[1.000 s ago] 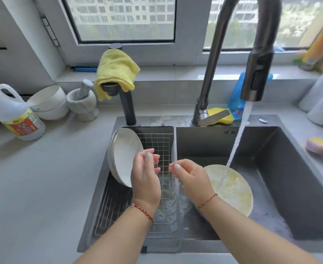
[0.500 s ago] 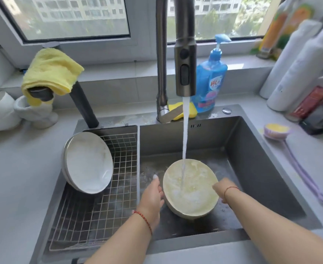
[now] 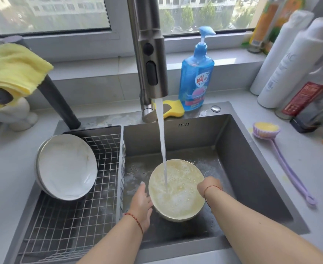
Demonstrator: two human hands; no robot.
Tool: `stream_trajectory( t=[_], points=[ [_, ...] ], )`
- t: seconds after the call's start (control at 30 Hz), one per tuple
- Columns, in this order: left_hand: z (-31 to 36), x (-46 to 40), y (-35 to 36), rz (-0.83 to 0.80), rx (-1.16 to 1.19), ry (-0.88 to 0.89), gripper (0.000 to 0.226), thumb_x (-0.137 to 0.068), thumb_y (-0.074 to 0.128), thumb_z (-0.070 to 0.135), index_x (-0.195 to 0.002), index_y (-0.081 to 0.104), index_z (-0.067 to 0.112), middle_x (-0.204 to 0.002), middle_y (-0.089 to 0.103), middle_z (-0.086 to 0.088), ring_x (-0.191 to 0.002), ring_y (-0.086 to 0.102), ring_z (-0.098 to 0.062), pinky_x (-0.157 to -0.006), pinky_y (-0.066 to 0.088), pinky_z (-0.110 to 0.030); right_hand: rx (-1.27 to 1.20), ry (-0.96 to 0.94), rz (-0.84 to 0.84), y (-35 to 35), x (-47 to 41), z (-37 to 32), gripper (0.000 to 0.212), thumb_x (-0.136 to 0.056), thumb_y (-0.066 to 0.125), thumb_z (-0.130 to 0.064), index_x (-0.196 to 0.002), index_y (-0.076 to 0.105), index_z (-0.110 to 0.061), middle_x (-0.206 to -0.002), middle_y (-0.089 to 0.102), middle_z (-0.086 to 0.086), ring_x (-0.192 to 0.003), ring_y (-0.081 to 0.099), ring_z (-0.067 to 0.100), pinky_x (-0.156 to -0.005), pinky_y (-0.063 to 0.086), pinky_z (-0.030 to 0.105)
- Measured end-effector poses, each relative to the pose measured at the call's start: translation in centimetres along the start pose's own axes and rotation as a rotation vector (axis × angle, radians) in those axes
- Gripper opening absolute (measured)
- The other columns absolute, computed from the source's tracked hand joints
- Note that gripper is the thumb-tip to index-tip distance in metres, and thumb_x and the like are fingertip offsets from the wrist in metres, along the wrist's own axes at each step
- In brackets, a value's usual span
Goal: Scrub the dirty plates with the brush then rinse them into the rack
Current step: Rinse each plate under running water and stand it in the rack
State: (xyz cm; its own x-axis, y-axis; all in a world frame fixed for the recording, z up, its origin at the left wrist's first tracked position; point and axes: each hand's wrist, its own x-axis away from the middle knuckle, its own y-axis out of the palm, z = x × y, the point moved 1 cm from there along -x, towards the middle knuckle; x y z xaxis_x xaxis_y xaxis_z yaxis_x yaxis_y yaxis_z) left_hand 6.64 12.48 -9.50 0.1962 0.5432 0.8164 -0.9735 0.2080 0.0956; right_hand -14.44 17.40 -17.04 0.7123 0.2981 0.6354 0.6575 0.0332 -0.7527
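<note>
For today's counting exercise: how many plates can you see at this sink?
2. One soapy plate sits in the sink basin under the running water, a hand at each side. One white plate leans in the wire rack. Another may be stacked behind it.

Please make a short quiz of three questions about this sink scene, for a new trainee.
1. True or false: the brush lies on the counter, in nobody's hand.
2. The water stream lands on: A) the rack, B) the yellow-stained plate, C) the clean plate.
3. Fill in: the left hand and right hand hold the stained plate by its ____.

Key: 1 true; 2 B; 3 edges.
</note>
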Motion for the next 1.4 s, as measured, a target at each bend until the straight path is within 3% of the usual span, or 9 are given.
stream_trajectory(
  t=[0.17, 0.37, 0.57, 0.67, 0.83, 0.97, 1.03, 1.17, 1.4],
  points=[
    [-0.2, -0.5, 0.5, 0.014, -0.019, 0.0, 0.062, -0.107, 0.032, 0.043, -0.151, 0.029, 0.0, -0.15, 0.043, -0.019, -0.139, 0.041, -0.031, -0.121, 0.024, -0.043, -0.015, -0.005, -0.046, -0.1, -1.1, 0.5, 0.034, -0.083, 0.047, -0.016, -0.114, 0.061, -0.008, -0.116, 0.06, 0.013, -0.089, 0.057, 0.026, -0.066, 0.042, 0.027],
    [0.0, -1.4, -0.1, 0.023, 0.037, -0.067, 0.07, -0.104, 0.037, 0.045, -0.149, 0.026, -0.008, -0.148, 0.043, -0.023, -0.139, 0.041, -0.032, -0.121, 0.025, -0.044, -0.009, 0.011, -0.08, -0.2, -1.5, 0.4, 0.035, -0.084, 0.05, -0.018, -0.117, 0.057, -0.005, -0.089, 0.053, 0.006, -0.065, 0.051, 0.019, -0.04, 0.033, 0.024],
    [0.7, -2.1, -0.4, 0.018, 0.106, -0.101, 0.071, -0.104, 0.04, 0.044, -0.148, 0.028, -0.011, -0.147, 0.044, -0.025, -0.136, 0.044, -0.034, -0.118, 0.032, -0.042, -0.096, -0.064, -0.161, -1.4, -0.2, 0.8, 0.04, -0.092, 0.043, -0.023, -0.131, 0.043, -0.012, -0.09, 0.06, 0.01, -0.055, 0.054, 0.02, -0.046, 0.047, 0.025],
    [0.7, -2.3, -0.5, 0.0, 0.134, -0.117, 0.068, -0.103, 0.043, 0.043, -0.139, 0.039, -0.014, -0.13, 0.057, -0.027, -0.121, 0.056, -0.036, -0.11, 0.042, -0.045, -0.167, -0.123, -0.232, -1.8, 0.7, 1.1, 0.032, -0.096, 0.034, -0.015, -0.125, 0.047, -0.009, -0.073, 0.06, 0.015, -0.046, 0.053, 0.022, -0.047, 0.051, 0.029],
    [1.0, -1.9, -0.8, -0.028, 0.162, -0.132, 0.062, -0.103, 0.048, 0.031, -0.143, 0.032, -0.013, -0.135, 0.051, -0.029, -0.123, 0.053, -0.038, -0.107, 0.044, -0.046, -0.303, -0.142, -0.251, -3.7, 1.9, 1.6, 0.037, -0.093, 0.032, -0.002, -0.125, 0.049, 0.002, -0.059, 0.055, 0.017, -0.038, 0.043, 0.019, -0.036, 0.038, 0.022],
    [0.6, -0.8, -0.8, -0.054, 0.171, -0.146, 0.049, -0.106, 0.042, 0.022, -0.143, 0.035, -0.01, -0.103, 0.061, -0.021, -0.105, 0.058, -0.032, -0.1, 0.046, -0.048, -0.387, -0.109, -0.241, -5.1, 3.1, 2.5, 0.031, -0.093, 0.038, -0.003, -0.12, 0.052, 0.006, -0.053, 0.055, 0.016, -0.034, 0.038, 0.016, -0.037, 0.033, 0.02],
    [0.1, -0.4, -0.7, -0.085, 0.191, -0.169, 0.045, -0.107, 0.039, 0.027, -0.138, 0.045, -0.005, -0.103, 0.065, -0.021, -0.105, 0.06, -0.033, -0.089, 0.053, -0.049, -0.454, -0.124, -0.237, -5.5, 4.0, 2.8, 0.025, -0.095, 0.04, -0.004, -0.113, 0.055, 0.003, -0.048, 0.052, 0.013, -0.033, 0.037, 0.015, -0.037, 0.032, 0.019],
    [-0.6, -0.2, -0.6, -0.233, 0.261, -0.119, 0.05, -0.104, 0.037, 0.047, -0.126, 0.062, 0.009, -0.113, 0.07, -0.02, -0.109, 0.063, -0.041, -0.074, 0.06, -0.05, -0.696, -0.191, -0.278, -5.4, 5.5, 2.6, 0.02, -0.097, 0.042, -0.007, -0.102, 0.061, -0.003, -0.058, 0.051, 0.014, -0.037, 0.036, 0.013, -0.039, 0.029, 0.022],
    [0.2, 1.0, -0.9, -0.498, 0.313, 0.07, 0.067, -0.087, 0.04, 0.067, -0.134, 0.057, 0.022, -0.129, 0.066, -0.014, -0.117, 0.062, -0.04, -0.085, 0.056, -0.055, -0.791, -0.312, -0.25, -5.8, 8.1, 1.1, 0.018, -0.1, 0.045, -0.018, -0.104, 0.061, -0.011, -0.087, 0.063, 0.032, -0.043, 0.042, 0.017, -0.044, 0.038, 0.027]
  ],
)
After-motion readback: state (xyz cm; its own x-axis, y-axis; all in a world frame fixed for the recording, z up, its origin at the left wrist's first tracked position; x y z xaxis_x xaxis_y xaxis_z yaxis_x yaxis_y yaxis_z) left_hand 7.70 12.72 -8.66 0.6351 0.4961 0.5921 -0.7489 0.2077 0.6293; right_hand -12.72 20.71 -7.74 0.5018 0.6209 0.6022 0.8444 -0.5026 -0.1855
